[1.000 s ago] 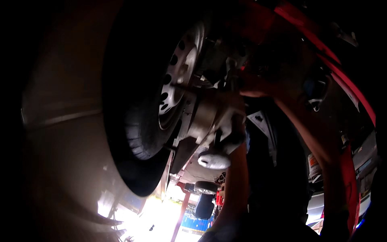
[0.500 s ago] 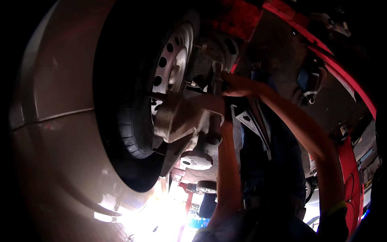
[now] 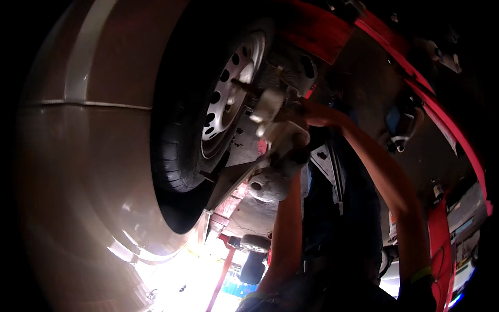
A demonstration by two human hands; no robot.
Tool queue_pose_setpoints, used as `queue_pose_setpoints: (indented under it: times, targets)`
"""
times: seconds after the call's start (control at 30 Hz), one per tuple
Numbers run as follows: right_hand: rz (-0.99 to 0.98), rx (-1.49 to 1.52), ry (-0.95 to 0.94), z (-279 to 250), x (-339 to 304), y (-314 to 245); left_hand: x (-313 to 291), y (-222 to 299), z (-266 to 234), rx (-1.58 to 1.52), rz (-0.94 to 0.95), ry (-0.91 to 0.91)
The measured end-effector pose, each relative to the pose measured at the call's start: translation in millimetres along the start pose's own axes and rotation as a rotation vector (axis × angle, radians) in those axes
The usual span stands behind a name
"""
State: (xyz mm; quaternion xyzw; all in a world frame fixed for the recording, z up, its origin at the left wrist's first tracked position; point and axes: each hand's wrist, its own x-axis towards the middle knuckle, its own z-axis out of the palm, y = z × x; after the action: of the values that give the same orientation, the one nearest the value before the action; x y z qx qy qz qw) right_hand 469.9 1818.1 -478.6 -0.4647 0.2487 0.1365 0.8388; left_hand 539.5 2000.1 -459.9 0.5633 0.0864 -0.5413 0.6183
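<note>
Metal part (image 3: 283, 131), pale and bulky, hangs in mid-air at the centre of a dim workshop, beside a car wheel (image 3: 221, 109) and to its right. Its round foot (image 3: 267, 187), pierced by one hole, points toward the viewer; a dark pin (image 3: 243, 85) sticks out toward the wheel. Whether the pin touches the wheel cannot be told.

The right hand (image 3: 318, 111) reaches round from the right to the upper end, its grip seemingly closed on the metal part, though the fingers sink into shadow. The left forearm (image 3: 288, 223) rises straight from below and ends behind the foot; the left grip is hidden, so I cannot tell if it is spread or pressed together. Holding high and low like this probably spreads the weight and keeps the piece from tipping.

As for what contains what, the tyre (image 3: 174, 156) encloses the wheel's holed disc and sits within the dark arch (image 3: 179, 221) of a brownish car panel (image 3: 99, 171). A red beam (image 3: 397, 48) slants across the upper right. Glare whitens the lower left.
</note>
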Motion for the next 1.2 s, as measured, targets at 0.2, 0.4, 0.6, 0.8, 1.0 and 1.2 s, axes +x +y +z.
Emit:
queue_pose_setpoints:
  times: [0.2,0.4,0.6,0.8,1.0,1.2]
  targets:
    - [0.021,0.143,0.100,-7,-23,-33,-11,17,38,-0.164,0.028,0.053]
    - [0.063,-0.221,0.106,-12,-14,-37,-12,19,43,-0.212,0.043,0.083]
    - [-0.193,-0.197,-0.101,-27,-17,-10,-6,26,42,-0.208,0.029,0.073]
    - [0.075,-0.326,-0.082,-9,-13,-54,-5,31,31,-0.187,0.017,0.079]
    - [0.081,-0.384,-0.046,-10,-16,-70,-2,35,42,-0.197,0.007,0.061]
    - [0.087,-0.262,0.015,-11,-6,-53,-3,29,45,-0.215,0.003,0.062]
